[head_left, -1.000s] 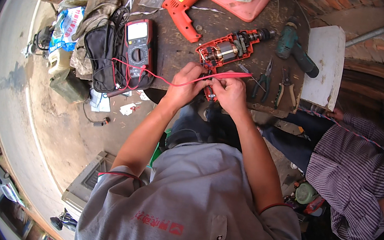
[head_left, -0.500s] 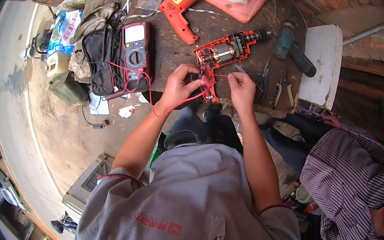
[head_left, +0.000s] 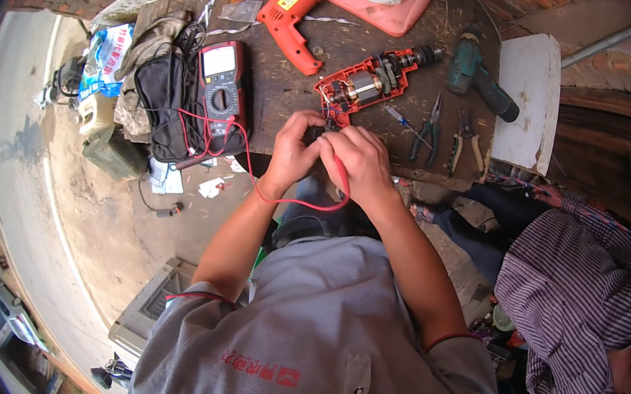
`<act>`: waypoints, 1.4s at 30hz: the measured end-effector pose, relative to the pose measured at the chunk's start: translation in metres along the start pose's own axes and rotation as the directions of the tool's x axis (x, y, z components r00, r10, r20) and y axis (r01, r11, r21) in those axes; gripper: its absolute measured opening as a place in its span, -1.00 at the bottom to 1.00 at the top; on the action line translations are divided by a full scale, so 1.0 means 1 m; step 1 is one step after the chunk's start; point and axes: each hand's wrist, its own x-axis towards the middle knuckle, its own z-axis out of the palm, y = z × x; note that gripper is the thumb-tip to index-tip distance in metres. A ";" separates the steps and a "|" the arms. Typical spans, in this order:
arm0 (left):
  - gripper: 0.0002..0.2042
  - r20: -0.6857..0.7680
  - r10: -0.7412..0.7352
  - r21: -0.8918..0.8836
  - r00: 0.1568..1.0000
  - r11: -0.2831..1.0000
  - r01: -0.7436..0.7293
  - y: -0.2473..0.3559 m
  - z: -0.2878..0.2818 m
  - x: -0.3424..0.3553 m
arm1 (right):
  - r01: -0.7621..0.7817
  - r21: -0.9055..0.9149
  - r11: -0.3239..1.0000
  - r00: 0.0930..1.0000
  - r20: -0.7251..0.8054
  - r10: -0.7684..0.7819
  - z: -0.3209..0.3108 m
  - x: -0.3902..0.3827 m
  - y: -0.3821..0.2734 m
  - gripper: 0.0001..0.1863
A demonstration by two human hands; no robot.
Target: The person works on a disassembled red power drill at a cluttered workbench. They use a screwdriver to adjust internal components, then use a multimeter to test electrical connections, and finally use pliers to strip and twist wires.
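An opened red drill lies on the table, its motor and gears bare and its chuck toward the far right. At the handle end, my left hand is closed around a small black part that looks like a switch. My right hand presses against it, fingers pinched on the red test probe. The probe's tip is hidden between the hands. Its red lead loops under my left wrist to the red-and-black multimeter. Much of the drill handle is covered by my fingers.
Right of the drill lie a screwdriver, pliers, cutters and a green cordless drill. A second red drill shell is behind. A black bag sits left of the multimeter. Another person is on the right.
My right hand has moved left from a thin red wire stretched out to the right, and now grips the red probe beside my left hand. The probe lead hangs in a wider loop.
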 end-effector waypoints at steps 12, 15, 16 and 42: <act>-0.70 0.066 -0.288 -0.389 0.955 0.874 0.291 -0.010 0.003 -0.007 | -0.406 0.493 0.770 0.858 -0.085 0.507 -0.027 -0.043 0.022 -0.78; -0.71 0.072 -0.291 -0.429 0.954 0.855 0.293 -0.016 0.004 -0.009 | -0.452 0.666 0.593 0.800 0.010 0.599 -0.011 -0.049 0.017 -0.80; -0.71 0.073 -0.290 -0.437 0.954 0.851 0.292 -0.019 0.004 -0.010 | -0.464 0.709 0.532 0.788 0.057 0.613 -0.008 -0.049 0.016 -0.81; -0.69 0.021 -0.250 -0.363 0.968 0.900 0.240 -0.014 0.009 -0.016 | -0.163 0.041 0.986 0.985 0.064 0.160 0.003 -0.023 0.033 -0.88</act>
